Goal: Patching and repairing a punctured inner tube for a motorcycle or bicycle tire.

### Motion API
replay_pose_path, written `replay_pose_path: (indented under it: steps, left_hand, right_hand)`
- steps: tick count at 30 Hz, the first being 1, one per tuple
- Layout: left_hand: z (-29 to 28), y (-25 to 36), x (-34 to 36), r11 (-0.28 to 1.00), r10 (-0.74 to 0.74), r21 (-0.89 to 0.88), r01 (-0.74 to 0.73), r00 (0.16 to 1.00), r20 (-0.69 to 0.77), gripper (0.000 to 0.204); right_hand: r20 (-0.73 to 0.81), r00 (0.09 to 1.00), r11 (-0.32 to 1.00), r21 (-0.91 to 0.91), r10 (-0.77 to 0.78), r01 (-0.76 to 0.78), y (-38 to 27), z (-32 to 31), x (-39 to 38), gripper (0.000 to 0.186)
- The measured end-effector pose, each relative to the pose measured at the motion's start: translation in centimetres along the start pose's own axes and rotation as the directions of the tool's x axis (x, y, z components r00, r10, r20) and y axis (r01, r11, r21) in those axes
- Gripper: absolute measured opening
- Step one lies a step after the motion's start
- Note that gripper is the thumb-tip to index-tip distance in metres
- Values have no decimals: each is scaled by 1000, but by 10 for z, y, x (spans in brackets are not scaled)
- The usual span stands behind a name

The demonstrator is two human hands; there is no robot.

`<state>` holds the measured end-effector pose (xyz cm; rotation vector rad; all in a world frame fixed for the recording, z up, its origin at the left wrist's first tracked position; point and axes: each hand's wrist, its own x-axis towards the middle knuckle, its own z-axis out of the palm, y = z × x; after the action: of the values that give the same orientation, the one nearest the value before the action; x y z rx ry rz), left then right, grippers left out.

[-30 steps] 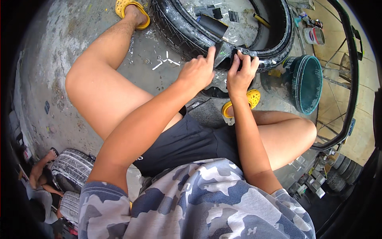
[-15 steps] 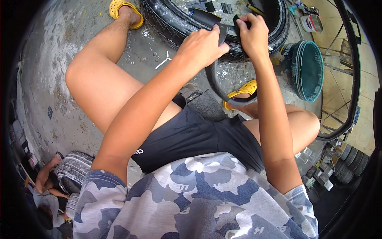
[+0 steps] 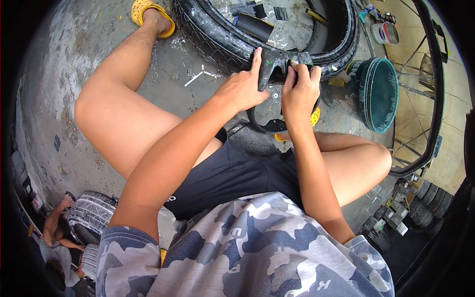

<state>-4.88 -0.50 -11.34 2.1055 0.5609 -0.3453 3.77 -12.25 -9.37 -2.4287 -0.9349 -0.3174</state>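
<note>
A black rubber tube (image 3: 283, 60) is stretched between my hands, its upper part wide and flattened in front of the big black tire (image 3: 217, 34). Below, the rest of it curves down in a loop between my legs. My left hand (image 3: 241, 88) grips its left side, index finger laid up along the edge and thumb underneath. With bent fingers, my right hand (image 3: 302, 94) pinches the tube on the right. Whatever lies under the right fingertips is hidden.
Inside the tire's ring lie a dark cylinder (image 3: 254, 27) and several black patches. At right stand a teal bucket (image 3: 381, 94), a white pail (image 3: 385, 33) and a large spoked wheel (image 3: 438, 99). Another person (image 3: 54, 247) sits by tires at lower left.
Both hands have come down toward me, the right one also leftward. The tube's upper part now shows spread wide between them, and its hanging loop has shifted left.
</note>
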Motion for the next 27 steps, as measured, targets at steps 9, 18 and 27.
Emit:
replay_pose_path:
  steps: [9,18,27]
  left_hand:
    - [-25,29,-12,987,74,-138,-85,994,-81,97]
    - [-37,49,-12,990,125,-51,-133,982,-145,93]
    - [-38,64,-15,980,187,95,-176,976,-116,95]
  right_hand:
    - [73,996,999,19,43,-45,-14,-21,24,9]
    - [-8,1000,992,129,20,-19,-8,-25,29,7]
    - [-134,989,992,114,69,-54,0,-26,22,9]
